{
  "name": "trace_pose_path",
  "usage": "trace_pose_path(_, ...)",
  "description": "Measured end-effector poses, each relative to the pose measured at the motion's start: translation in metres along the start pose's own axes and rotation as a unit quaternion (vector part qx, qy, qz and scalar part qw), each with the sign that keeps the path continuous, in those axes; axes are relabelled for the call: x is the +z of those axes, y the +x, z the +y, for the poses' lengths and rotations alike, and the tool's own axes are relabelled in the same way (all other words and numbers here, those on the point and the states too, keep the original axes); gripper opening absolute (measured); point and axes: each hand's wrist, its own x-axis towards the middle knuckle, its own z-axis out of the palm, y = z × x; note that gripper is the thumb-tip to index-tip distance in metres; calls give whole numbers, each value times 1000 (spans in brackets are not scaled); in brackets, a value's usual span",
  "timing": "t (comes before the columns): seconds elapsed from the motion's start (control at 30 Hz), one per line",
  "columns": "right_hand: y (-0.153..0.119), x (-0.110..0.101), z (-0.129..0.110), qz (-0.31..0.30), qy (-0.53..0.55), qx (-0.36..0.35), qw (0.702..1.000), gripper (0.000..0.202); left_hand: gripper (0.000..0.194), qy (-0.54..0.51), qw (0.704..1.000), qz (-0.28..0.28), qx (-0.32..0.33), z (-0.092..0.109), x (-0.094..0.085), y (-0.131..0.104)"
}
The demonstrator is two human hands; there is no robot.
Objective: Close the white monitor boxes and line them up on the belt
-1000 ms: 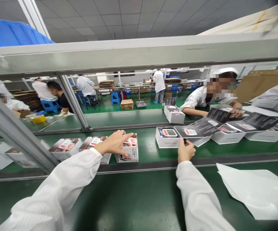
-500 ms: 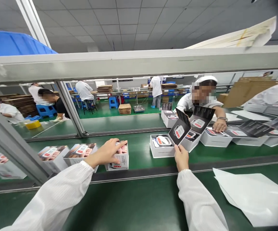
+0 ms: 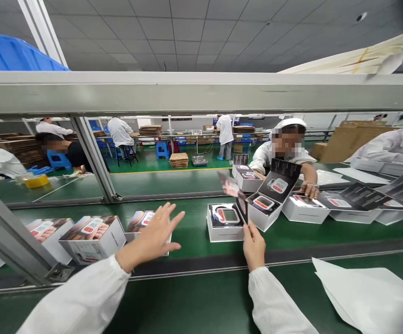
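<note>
My right hand point(image 3: 255, 246) pinches the edge of a printed lid point(image 3: 242, 208) on an open white box point(image 3: 225, 233). The lid stands nearly edge-on and its upper part is smeared by motion. Inside the box lies a white device with a grey screen point(image 3: 228, 214). My left hand point(image 3: 154, 236) has its fingers spread and holds nothing. It hovers in front of a closed printed box point(image 3: 139, 219) and partly hides it; whether it touches the box cannot be told. More closed boxes point(image 3: 95, 234) stand to its left.
A co-worker point(image 3: 288, 144) opposite has a hand on an open box point(image 3: 306, 206). Other open boxes point(image 3: 271, 199) line the green belt point(image 3: 191, 232). White sheets point(image 3: 372, 292) lie at right front. A metal post point(image 3: 93, 160) and crossbar point(image 3: 201, 95) frame the station.
The lid in my right hand has swung left, from its dark inner face showing to nearly edge-on. My left hand has come off the closed box; the closed boxes now appear farther left.
</note>
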Motion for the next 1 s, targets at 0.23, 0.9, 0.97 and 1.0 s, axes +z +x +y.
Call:
trace_pose_path(0.23, -21, 2, -10, -34, 3, -38, 999, 54, 55, -81, 988, 130, 13, 76, 37, 9)
trace_pose_path(0.9, -22, 33, -17, -240, -45, -74, 967, 51, 93, -292, 946, 13, -142, 37, 109, 4)
trace_pose_path(0.97, -14, 37, -17, -246, -17, -29, 969, 54, 99, -237, 968, 15, -87, 30, 94, -3)
trace_pose_path(1.0, -11, 40, -17, -256, 11, -7, 967, 56, 102, -199, 978, 27, -58, 26, 83, -3)
